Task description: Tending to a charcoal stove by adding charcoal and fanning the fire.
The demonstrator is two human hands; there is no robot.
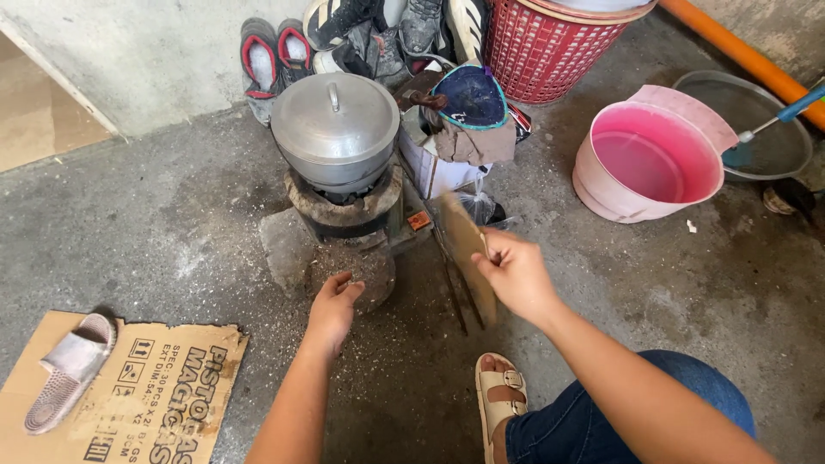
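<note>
Cardboard piece [465, 249] clamped in right hand [516, 275]; left hand [331, 305], fingers curled, touches one stove [344, 210] bearing one pot [335, 129].

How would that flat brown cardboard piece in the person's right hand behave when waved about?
The cardboard piece probably feels light: the right hand holds it up by one edge alone. It seems fairly stiff, since it stands on edge without drooping. Its blurred outline hints it may flex a little. It is flat, so it is unlikely to roll if put down.
</note>
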